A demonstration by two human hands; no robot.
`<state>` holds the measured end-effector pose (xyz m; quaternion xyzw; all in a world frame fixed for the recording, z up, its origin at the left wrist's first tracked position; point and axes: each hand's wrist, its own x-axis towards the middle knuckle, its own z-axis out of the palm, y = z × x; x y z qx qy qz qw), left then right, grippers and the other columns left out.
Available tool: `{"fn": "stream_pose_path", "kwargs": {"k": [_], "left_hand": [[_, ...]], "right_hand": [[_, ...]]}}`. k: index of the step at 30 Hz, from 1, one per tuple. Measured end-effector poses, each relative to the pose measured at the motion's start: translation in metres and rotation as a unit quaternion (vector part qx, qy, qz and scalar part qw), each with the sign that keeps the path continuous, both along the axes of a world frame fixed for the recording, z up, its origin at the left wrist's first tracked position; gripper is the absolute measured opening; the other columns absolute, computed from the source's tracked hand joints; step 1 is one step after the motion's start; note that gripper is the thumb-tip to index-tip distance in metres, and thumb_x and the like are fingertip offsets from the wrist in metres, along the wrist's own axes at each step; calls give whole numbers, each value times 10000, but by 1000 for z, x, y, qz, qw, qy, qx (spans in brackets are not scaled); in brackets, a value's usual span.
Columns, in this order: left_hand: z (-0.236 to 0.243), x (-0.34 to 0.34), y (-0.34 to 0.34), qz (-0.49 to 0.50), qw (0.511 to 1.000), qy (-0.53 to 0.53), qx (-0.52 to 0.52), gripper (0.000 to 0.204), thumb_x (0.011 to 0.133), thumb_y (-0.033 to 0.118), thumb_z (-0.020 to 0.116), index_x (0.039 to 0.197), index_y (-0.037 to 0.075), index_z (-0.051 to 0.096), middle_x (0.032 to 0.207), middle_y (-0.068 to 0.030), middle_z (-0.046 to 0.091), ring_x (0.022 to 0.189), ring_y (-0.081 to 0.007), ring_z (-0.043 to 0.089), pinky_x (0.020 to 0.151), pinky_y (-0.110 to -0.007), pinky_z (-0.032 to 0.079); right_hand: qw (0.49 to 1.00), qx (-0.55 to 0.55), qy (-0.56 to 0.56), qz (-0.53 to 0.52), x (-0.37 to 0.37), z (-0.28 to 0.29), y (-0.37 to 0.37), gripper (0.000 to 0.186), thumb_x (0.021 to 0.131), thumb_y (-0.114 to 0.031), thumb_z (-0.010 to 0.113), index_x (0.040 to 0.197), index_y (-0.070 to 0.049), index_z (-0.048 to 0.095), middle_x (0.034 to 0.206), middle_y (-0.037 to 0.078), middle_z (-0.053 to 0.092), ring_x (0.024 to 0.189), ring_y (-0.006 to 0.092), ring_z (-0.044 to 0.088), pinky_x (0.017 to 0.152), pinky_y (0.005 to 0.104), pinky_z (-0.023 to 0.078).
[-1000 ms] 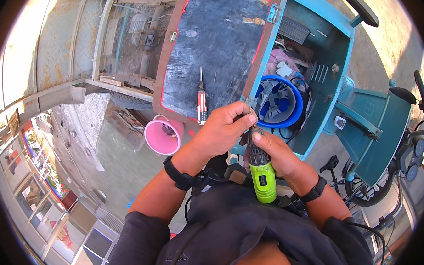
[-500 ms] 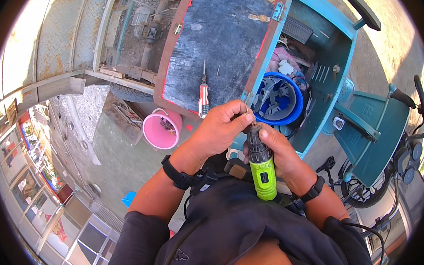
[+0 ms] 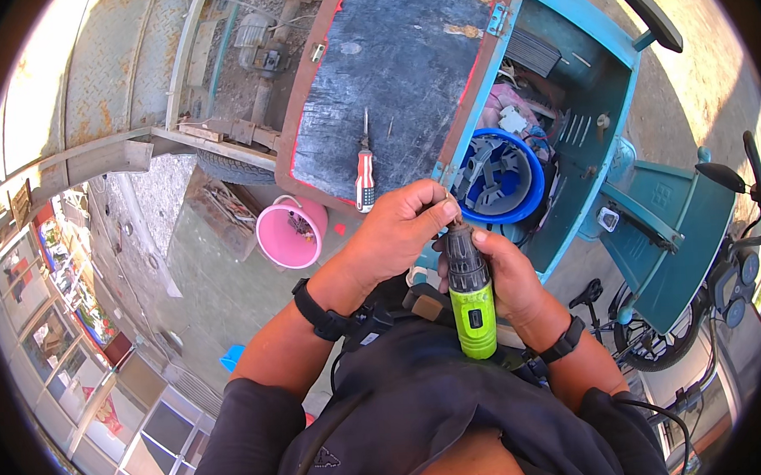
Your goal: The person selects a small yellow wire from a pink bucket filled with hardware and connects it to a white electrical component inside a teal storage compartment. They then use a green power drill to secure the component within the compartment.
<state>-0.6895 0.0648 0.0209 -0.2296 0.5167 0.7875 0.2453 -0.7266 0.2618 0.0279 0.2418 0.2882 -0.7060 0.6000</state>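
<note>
A green and grey cordless drill [image 3: 470,297] is held upright at centre frame, the right hand [image 3: 507,278] wrapped closed around its body. The left hand [image 3: 397,232] is pinched shut on the bit at the chuck tip, at 12 o'clock from the drill. Against the earlier pictures, little is changed: the same grip is kept and the view is only slightly shifted, so the bit fitting is judged unfinished. At 11 o'clock a red-handled screwdriver [image 3: 364,176] lies on the dark panel [image 3: 398,82]; a pink bucket [image 3: 287,234] sits at 9 o'clock, a blue tub [image 3: 525,197] at 1 o'clock.
</note>
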Motion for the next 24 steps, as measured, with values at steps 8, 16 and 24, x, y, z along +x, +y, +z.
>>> {"fn": "stream_pose_path", "kwargs": {"k": [8, 16, 24], "left_hand": [[-3, 1, 1, 1, 1000, 13, -9, 189, 1060, 212, 567, 985, 46, 617, 933, 4, 627, 841, -69, 563, 750, -257, 486], [-13, 5, 0, -5, 1000, 20, -5, 197, 1063, 203, 557, 975, 35, 610, 931, -14, 634, 833, -82, 571, 763, -264, 495], [-7, 2, -1, -15, 1000, 17, -10, 197, 1061, 196, 557, 960, 33, 604, 940, -20, 637, 859, -84, 572, 785, -266, 492]], "right_hand": [[991, 45, 117, 52, 1, 5, -6, 632, 917, -487, 699, 1277, 1, 519, 995, 105, 666, 896, 196, 674, 802, 331, 551], [988, 53, 124, 70, 0, 5, -6, 605, 928, -467, 683, 1269, 4, 516, 980, 108, 661, 888, 201, 677, 793, 339, 556], [999, 4, 33, 24, -1, 1, -2, 577, 927, -439, 698, 1247, 0, 506, 979, 117, 662, 892, 204, 680, 792, 334, 557]]}}
